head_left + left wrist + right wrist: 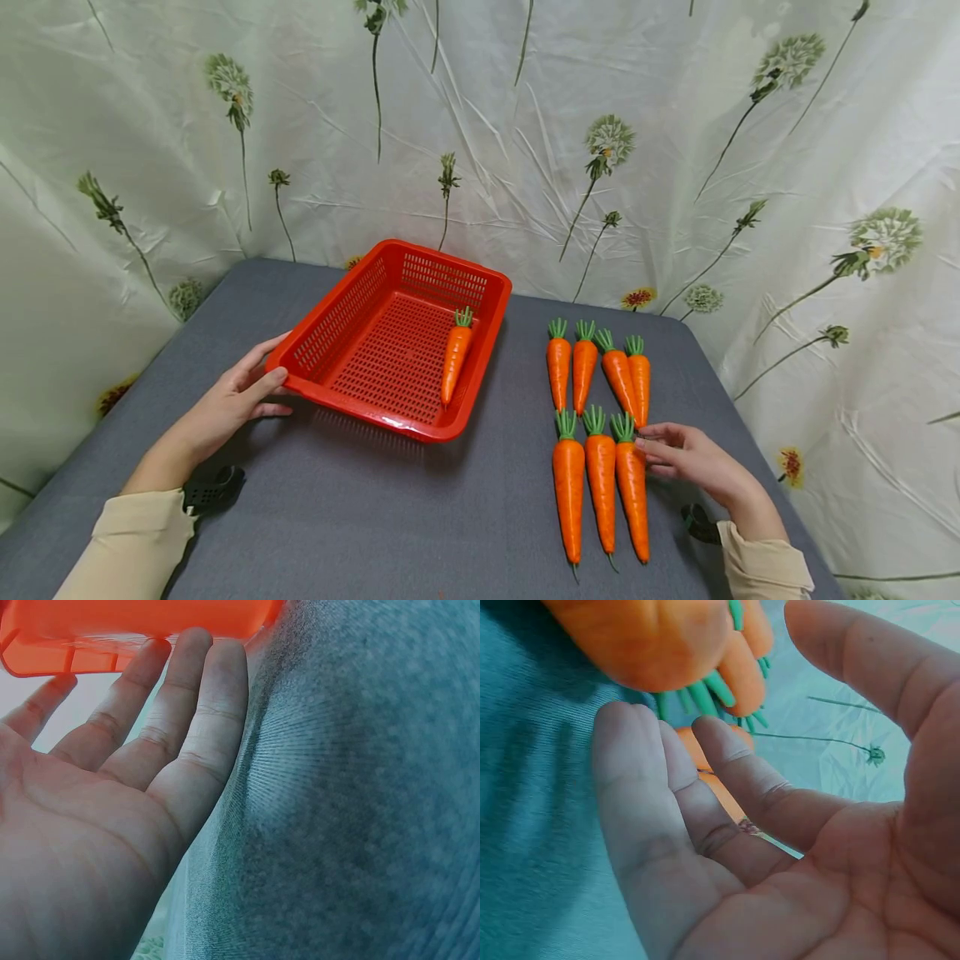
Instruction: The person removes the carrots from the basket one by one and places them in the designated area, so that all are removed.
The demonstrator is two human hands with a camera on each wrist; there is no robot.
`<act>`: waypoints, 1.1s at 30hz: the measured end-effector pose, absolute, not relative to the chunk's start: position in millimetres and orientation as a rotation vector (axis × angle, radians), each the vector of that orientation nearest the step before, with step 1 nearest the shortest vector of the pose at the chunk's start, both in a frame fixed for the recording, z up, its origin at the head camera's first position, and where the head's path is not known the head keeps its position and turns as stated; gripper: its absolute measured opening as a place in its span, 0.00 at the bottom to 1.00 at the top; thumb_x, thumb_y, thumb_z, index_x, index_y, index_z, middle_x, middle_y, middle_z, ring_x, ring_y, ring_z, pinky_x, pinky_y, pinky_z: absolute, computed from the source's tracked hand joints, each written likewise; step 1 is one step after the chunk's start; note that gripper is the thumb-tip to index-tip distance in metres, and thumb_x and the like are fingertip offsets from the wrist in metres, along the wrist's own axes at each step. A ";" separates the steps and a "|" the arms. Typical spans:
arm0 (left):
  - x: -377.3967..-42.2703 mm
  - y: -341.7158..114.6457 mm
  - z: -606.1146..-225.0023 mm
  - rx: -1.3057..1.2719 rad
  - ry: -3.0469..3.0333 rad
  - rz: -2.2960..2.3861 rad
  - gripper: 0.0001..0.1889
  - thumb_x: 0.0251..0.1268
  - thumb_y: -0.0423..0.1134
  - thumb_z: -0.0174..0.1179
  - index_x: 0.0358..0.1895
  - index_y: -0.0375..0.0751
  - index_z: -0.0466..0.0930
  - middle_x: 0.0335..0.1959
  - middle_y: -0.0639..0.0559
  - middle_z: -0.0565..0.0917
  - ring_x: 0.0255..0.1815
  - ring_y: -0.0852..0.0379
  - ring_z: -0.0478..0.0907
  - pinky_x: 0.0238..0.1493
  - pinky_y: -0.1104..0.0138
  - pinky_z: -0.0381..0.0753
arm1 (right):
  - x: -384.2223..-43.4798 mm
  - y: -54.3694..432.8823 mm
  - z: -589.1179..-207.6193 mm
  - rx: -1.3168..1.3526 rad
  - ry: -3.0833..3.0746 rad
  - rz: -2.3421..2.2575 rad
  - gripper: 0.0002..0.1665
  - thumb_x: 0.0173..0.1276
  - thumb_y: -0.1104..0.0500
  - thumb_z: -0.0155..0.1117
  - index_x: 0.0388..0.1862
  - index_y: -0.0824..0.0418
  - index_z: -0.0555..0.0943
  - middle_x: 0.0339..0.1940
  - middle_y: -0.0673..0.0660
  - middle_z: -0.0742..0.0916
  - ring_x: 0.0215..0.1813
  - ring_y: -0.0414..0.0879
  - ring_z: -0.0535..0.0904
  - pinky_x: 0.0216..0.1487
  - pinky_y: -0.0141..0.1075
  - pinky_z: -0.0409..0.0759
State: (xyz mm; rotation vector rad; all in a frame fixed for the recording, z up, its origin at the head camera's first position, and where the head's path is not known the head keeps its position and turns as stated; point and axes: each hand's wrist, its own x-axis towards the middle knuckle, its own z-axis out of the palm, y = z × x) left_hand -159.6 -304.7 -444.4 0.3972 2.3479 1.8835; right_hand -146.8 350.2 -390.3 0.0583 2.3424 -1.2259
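In the head view, my left hand holds the near left corner of a red plastic basket. The thumb lies at the rim, and in the left wrist view the other fingertips meet the basket's outer side. One carrot with a green top lies inside, by the right wall. My right hand has its fingertips beside the top of the rightmost carrot in a front row of three. A wide gap separates thumb and fingers in the right wrist view, with orange carrots just beyond.
Behind the front row lie several more carrots, tops pointing away. Everything rests on a grey cloth-covered table. A pale curtain printed with dandelions hangs along the table's back and sides. Each wrist wears a dark band.
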 end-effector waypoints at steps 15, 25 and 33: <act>-158.5 -305.7 -444.1 0.374 2.333 1.883 0.33 0.89 0.40 0.49 0.89 0.56 0.49 0.71 0.54 0.70 0.56 0.71 0.83 0.48 0.63 0.91 | -162.5 325.3 -355.7 -0.055 2.496 -1.106 0.38 0.86 0.48 0.59 0.77 0.76 0.67 0.66 0.71 0.82 0.63 0.57 0.85 0.59 0.41 0.89; -158.5 -302.6 -443.4 0.371 2.341 1.874 0.33 0.89 0.41 0.49 0.88 0.55 0.50 0.75 0.40 0.68 0.56 0.71 0.83 0.48 0.61 0.92 | -182.8 289.2 -334.2 -0.120 2.537 -1.069 0.38 0.83 0.46 0.63 0.76 0.73 0.69 0.64 0.70 0.83 0.60 0.56 0.86 0.60 0.47 0.88; -159.7 -303.5 -444.0 0.368 2.339 1.877 0.33 0.90 0.42 0.49 0.89 0.56 0.49 0.75 0.40 0.68 0.57 0.71 0.83 0.48 0.61 0.91 | -201.6 256.9 -311.4 -0.198 2.518 -1.091 0.38 0.83 0.47 0.63 0.78 0.70 0.68 0.65 0.69 0.81 0.57 0.48 0.87 0.60 0.39 0.88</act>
